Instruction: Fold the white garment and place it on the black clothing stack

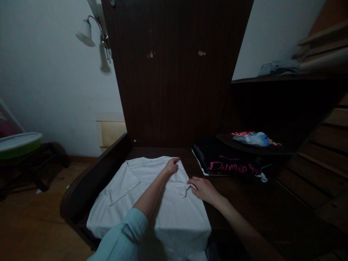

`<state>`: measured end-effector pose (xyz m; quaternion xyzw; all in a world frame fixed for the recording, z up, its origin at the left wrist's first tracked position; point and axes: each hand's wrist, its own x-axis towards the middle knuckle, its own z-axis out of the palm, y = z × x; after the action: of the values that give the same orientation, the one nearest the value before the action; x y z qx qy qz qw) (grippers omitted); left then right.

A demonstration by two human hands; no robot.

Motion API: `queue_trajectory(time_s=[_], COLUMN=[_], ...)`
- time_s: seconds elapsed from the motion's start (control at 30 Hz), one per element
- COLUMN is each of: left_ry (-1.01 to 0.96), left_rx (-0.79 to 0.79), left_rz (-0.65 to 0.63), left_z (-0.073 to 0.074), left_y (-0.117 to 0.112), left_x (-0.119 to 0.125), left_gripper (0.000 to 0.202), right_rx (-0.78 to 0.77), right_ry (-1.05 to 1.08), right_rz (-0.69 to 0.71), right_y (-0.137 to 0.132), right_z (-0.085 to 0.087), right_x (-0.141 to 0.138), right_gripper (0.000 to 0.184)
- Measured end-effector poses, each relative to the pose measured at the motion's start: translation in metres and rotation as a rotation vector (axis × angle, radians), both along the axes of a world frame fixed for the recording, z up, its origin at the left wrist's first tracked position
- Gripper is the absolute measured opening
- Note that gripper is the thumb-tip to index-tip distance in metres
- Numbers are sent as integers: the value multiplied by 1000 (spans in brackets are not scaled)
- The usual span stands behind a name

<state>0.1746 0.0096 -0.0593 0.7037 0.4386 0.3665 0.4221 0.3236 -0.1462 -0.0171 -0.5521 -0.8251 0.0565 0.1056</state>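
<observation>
A white shirt [181, 214] lies spread over a dark wooden surface, its lower part hanging over the front edge. One short sleeve is folded inward on the left side. My left hand [172, 166] pinches the cloth near the shirt's far right corner. At the right edge, my right hand [203, 188] grips a bunched bit of the fabric, probably the other sleeve, lifting it slightly. The fingertips of both hands are partly hidden by the cloth.
Right of the shirt lies a folded black garment [231, 165] with pink lettering. A plastic bag [252, 139] rests on a small dark shelf above it. A wooden armrest [89, 170] borders the left side. Behind stands a tall dark panel [176, 79]. A green basin [20, 145] sits far left.
</observation>
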Motion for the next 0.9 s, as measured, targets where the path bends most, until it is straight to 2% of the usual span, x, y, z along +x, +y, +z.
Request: queue_trajectory(time_s=[0.27, 0.57, 0.73, 0.9], left_ry=[42, 163, 219, 259], left_rx=[19, 32, 80, 200], left_rz=[-47, -43, -41, -70], left_z=[6, 9, 6, 3], left_y=[1, 4, 3, 1], left_x=[-2, -2, -1, -3], left_gripper=[62, 33, 39, 45], right_rx=[-66, -65, -55, -48], right_ry=[-74, -222, -239, -245], right_rz=[-15, -19, -39, -40], right_y=[-6, -8, -12, -11], right_z=[13, 18, 18, 18], right_x=[0, -8, -10, -7], right_gripper=[33, 35, 37, 31])
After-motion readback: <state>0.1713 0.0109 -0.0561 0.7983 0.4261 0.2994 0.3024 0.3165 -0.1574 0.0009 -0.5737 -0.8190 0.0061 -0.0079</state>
